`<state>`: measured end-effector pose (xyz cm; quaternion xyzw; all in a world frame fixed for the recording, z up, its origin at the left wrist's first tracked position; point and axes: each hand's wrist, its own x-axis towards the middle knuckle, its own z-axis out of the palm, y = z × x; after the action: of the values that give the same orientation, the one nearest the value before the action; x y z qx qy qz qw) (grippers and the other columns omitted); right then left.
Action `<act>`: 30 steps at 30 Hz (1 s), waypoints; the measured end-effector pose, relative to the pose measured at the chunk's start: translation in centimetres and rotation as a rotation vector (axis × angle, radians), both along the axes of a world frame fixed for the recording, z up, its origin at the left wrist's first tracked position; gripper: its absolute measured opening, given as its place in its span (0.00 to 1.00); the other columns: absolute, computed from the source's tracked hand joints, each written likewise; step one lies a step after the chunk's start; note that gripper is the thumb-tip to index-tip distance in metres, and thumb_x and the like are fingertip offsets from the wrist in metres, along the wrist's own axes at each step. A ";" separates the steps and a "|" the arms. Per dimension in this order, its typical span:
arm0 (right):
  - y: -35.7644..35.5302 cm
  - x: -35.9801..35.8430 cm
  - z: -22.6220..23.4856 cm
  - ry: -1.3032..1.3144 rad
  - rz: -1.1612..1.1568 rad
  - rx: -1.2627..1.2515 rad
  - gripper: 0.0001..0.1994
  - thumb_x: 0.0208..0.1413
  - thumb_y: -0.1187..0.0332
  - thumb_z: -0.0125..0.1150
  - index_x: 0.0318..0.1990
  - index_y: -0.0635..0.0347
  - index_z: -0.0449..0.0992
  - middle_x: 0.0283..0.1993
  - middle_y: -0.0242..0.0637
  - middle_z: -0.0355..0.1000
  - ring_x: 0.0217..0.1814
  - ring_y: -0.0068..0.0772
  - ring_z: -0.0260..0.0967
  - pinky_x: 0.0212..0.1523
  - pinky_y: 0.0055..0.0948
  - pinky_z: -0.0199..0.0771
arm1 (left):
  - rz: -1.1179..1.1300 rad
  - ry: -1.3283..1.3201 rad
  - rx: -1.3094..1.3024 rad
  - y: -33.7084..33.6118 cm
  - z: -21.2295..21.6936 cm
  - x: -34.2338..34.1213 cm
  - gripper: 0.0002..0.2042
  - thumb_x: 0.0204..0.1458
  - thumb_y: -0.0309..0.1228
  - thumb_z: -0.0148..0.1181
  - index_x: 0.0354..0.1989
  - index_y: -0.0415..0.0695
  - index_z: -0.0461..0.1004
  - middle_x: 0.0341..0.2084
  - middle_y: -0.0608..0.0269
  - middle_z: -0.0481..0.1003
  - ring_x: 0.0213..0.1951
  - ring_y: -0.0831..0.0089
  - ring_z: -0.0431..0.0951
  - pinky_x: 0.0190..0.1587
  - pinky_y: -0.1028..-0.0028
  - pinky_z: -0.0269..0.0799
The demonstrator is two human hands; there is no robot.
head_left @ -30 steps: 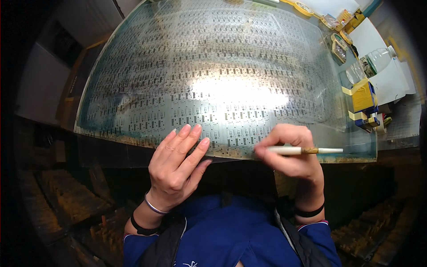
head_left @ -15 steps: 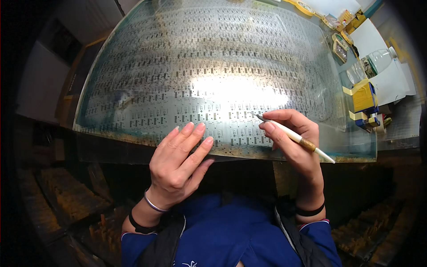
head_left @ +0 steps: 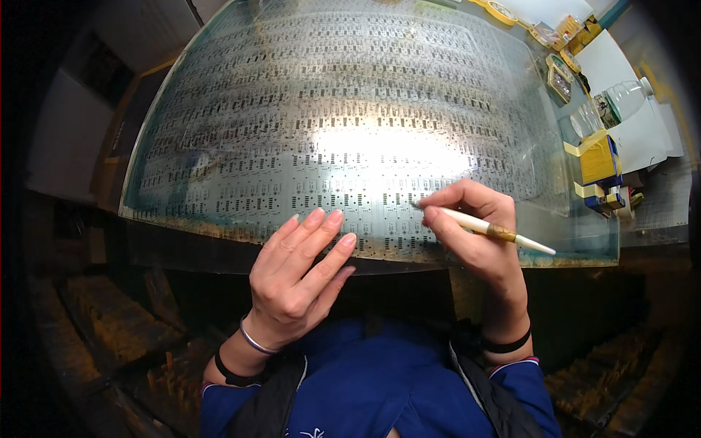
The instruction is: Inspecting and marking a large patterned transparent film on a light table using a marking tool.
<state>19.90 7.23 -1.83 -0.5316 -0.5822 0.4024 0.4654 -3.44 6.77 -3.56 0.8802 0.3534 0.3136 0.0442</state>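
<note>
A large translucent film sheet [head_left: 248, 182] printed with rows of small dark circuit-like patterns lies on a glass-topped table [head_left: 577, 233]. Its near margin hangs slightly past the table's front edge. My left hand [head_left: 296, 274] rests on that near margin, fingers stretched out and a little apart, holding nothing. In my right hand [head_left: 478, 233] is a slim white pen-like tool [head_left: 465, 220] with a brownish band, pinched between thumb and fingers. Its dark tip points left at the printed rows; whether it touches the film I cannot tell.
Along the table's right side stand a blue-and-yellow box [head_left: 600, 159], a clear plastic bottle [head_left: 626, 101] lying on its side, white paper [head_left: 610, 62] and a yellow tape roll [head_left: 501, 12]. A bright glare covers the film's middle [head_left: 387, 142].
The film has slid slightly toward me and to the right, my left hand moving with it. My right hand has shifted a little left, with the tool's tip lower.
</note>
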 end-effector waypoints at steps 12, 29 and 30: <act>-0.2 -0.2 0.1 0.071 0.002 -0.072 0.04 0.48 0.76 0.58 0.32 0.67 0.76 0.22 0.29 0.71 0.24 0.12 0.64 0.24 0.14 0.63 | 0.001 -0.001 -0.006 0.1 0.0 0.0 0.21 0.34 0.24 0.66 0.43 0.44 0.74 0.46 0.54 0.72 0.49 0.58 0.71 0.51 0.61 0.64; -0.5 0.2 0.2 0.065 0.132 -0.068 0.05 0.47 0.75 0.59 0.31 0.68 0.76 0.23 0.31 0.72 0.24 0.13 0.65 0.24 0.15 0.64 | 0.012 0.024 -0.016 0.0 0.2 -0.1 0.21 0.36 0.25 0.64 0.44 0.45 0.75 0.48 0.57 0.71 0.51 0.61 0.71 0.52 0.63 0.65; -0.4 -0.3 0.4 0.068 0.068 -0.072 0.05 0.47 0.75 0.59 0.31 0.68 0.76 0.23 0.31 0.72 0.25 0.13 0.65 0.24 0.15 0.63 | 0.013 0.025 -0.015 0.0 0.2 -0.1 0.21 0.36 0.25 0.64 0.44 0.45 0.75 0.48 0.57 0.71 0.51 0.61 0.71 0.52 0.63 0.65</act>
<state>19.63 6.87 -1.42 -0.5136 -0.5690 0.4566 0.4517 -3.55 6.75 -3.35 0.8815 0.3617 0.3002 0.0444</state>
